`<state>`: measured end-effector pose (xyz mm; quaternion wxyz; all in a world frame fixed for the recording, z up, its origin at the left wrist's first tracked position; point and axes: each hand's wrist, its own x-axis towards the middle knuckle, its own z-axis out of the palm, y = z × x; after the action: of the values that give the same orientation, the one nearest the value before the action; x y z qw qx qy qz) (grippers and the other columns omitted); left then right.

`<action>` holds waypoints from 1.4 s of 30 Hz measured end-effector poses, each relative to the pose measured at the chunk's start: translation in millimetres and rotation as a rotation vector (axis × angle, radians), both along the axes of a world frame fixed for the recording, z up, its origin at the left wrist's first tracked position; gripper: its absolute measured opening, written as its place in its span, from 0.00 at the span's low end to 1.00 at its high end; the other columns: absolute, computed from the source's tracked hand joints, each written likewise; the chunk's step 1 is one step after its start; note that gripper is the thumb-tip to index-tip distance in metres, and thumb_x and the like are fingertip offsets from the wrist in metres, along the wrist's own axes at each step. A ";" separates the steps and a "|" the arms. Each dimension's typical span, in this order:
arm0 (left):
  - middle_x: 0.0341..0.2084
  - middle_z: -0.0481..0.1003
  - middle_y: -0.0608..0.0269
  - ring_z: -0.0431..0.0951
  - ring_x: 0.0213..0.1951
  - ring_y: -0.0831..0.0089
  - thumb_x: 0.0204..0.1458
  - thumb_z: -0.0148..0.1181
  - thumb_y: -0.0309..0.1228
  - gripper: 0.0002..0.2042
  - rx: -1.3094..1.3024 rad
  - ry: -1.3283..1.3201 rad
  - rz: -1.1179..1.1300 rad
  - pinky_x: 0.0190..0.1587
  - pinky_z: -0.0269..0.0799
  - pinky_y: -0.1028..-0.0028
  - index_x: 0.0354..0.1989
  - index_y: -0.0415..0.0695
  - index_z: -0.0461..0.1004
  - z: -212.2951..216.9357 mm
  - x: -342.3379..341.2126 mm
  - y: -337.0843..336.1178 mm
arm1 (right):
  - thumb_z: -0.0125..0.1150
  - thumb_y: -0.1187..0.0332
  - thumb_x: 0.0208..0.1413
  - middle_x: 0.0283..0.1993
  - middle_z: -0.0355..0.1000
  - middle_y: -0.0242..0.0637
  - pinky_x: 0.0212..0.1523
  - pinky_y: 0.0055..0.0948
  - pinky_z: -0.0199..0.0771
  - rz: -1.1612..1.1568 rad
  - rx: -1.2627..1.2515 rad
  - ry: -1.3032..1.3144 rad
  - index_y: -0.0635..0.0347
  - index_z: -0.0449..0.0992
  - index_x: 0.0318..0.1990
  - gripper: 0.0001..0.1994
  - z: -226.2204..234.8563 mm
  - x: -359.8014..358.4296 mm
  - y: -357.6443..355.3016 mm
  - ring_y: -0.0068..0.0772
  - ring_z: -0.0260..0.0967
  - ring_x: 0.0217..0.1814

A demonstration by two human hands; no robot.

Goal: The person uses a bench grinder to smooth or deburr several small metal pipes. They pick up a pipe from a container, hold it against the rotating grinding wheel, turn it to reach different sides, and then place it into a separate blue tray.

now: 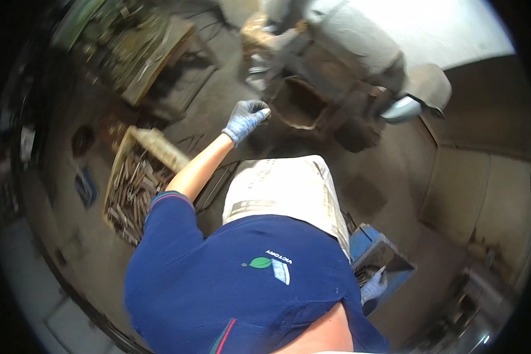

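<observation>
My left hand (248,120), in a grey and blue knitted glove, is raised in front of me with its fingers curled together. Whether anything small sits inside them is hidden. Just beyond it is the dark, rough-edged opening (301,103) of a worn machine. My right hand (373,287), gloved alike, reaches down at my right side into a blue metal bin (402,272). Dark pieces (367,272) lie in the bin beside that hand. Its fingers are mostly hidden, and I cannot tell if they grip a piece. White printed sheeting (280,186) covers my lap.
A wooden crate (180,158) of rusty bar-like pieces (137,192) stands at my left. Behind it is a cluttered workbench (159,62). The machine's grey housing (360,44) rises ahead, with a rounded lamp-like part (428,88). Pale panels (460,194) stand at right.
</observation>
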<state>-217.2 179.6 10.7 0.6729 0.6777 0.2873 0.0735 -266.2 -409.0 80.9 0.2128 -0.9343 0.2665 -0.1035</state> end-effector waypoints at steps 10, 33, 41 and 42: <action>0.28 0.78 0.55 0.77 0.28 0.71 0.48 0.59 0.31 0.10 0.682 0.454 0.366 0.35 0.72 0.73 0.36 0.39 0.77 22.9 -270.7 90.7 | 0.57 0.71 0.55 0.39 0.73 0.36 0.41 0.25 0.69 0.851 0.655 0.088 0.69 0.75 0.42 0.11 -26.7 122.1 144.2 0.24 0.67 0.38; 0.40 0.75 0.51 0.74 0.44 0.54 0.48 0.55 0.37 0.17 0.540 0.990 0.182 0.46 0.69 0.61 0.45 0.44 0.72 -9.2 -285.9 28.5 | 0.58 0.73 0.53 0.38 0.75 0.39 0.42 0.25 0.70 1.127 0.675 0.200 0.70 0.76 0.39 0.09 -45.3 158.5 189.6 0.27 0.69 0.38; 0.39 0.75 0.51 0.75 0.44 0.56 0.44 0.57 0.34 0.18 0.546 0.948 0.336 0.46 0.69 0.62 0.46 0.44 0.73 -10.3 -285.2 20.5 | 0.58 0.72 0.52 0.38 0.74 0.39 0.42 0.25 0.70 1.108 0.736 0.213 0.71 0.76 0.39 0.10 -50.4 153.7 180.7 0.26 0.69 0.38; 0.39 0.76 0.51 0.75 0.44 0.57 0.44 0.58 0.34 0.19 0.511 0.945 0.365 0.46 0.70 0.63 0.46 0.44 0.73 -5.6 -286.5 19.8 | 0.58 0.72 0.53 0.38 0.74 0.39 0.42 0.25 0.70 1.111 0.742 0.221 0.71 0.76 0.39 0.10 -49.0 152.5 179.8 0.26 0.69 0.38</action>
<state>-503.7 199.4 5.1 0.2622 0.7178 0.6427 -0.0553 -113.6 -229.3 31.9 0.5127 -0.8026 -0.2154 0.2157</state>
